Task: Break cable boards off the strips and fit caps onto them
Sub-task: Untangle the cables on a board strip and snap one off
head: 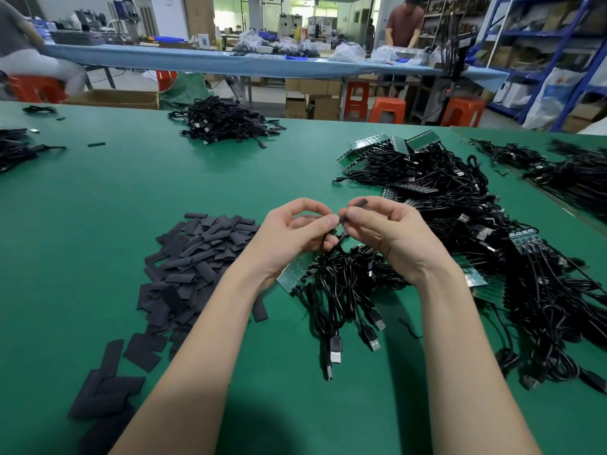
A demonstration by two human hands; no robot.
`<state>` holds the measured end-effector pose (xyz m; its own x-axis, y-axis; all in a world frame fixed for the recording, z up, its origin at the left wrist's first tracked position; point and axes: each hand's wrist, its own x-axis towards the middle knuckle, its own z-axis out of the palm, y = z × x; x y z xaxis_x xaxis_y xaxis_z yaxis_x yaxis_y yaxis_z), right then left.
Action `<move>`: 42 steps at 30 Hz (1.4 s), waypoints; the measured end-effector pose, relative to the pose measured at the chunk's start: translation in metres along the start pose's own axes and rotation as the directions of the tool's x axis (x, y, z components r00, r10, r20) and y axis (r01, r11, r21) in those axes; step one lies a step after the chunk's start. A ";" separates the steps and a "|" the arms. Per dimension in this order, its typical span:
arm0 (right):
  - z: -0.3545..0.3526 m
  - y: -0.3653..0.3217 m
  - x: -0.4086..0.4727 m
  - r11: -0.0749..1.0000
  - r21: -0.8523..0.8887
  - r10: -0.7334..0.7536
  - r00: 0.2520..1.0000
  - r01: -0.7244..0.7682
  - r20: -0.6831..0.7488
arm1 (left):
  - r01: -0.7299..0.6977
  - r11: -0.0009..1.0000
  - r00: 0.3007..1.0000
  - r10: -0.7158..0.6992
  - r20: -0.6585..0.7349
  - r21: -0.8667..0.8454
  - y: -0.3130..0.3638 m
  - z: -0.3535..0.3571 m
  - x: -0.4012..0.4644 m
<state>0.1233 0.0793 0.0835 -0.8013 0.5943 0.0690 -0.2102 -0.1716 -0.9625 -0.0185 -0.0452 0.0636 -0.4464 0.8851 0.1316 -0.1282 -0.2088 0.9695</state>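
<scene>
A single cable point(328, 244) is held up just above the middle of the frame, between both hands. The left hand point(295, 233) is curled round the cable, with thumb and forefinger pinched at its upper end; the right hand point(381, 231) is pinched on a small black cap point(360, 205), which appears to be partly pushed over the board end, although the board itself is hidden by the fingers. The step in hand is judged to be the fitting of one cap. A strip of boards point(295, 272) with several cables still attached lies just below the hands, so that strip is only partly broken down. To the right of centre and into the upper right a large heap of uncut strips and cables point(460, 198) is seen, which suggests that most of the work is left. A pile of loose caps point(200, 257) lies at the left of centre, plentiful and well spread. A heap of cables point(226, 123) at the upper middle of the green table point(131, 192) may be finished pieces, but this cannot be told at such a remove. The task is judged to be at an early or middle stage.
</scene>
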 end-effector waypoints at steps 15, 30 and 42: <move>-0.003 0.006 0.005 0.987 0.163 0.009 0.995 0.007 -0.101 | -0.199 0.916 0.971 0.231 -0.054 0.349 0.000 0.004 0.002; -0.005 0.009 0.005 0.983 0.178 0.048 0.996 -0.033 -0.079 | -0.177 0.915 0.974 0.216 -0.070 0.363 -0.003 0.011 0.002; 0.000 0.007 0.003 0.997 0.033 0.069 0.998 -0.069 0.009 | -0.211 0.931 0.975 0.224 -0.009 0.297 0.002 -0.001 0.000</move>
<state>0.1189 0.0799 0.0771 -0.8188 0.5741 0.0045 -0.1723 -0.2382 -0.9558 -0.0200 -0.0460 0.0656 -0.4716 0.8122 0.3435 0.2375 -0.2581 0.9364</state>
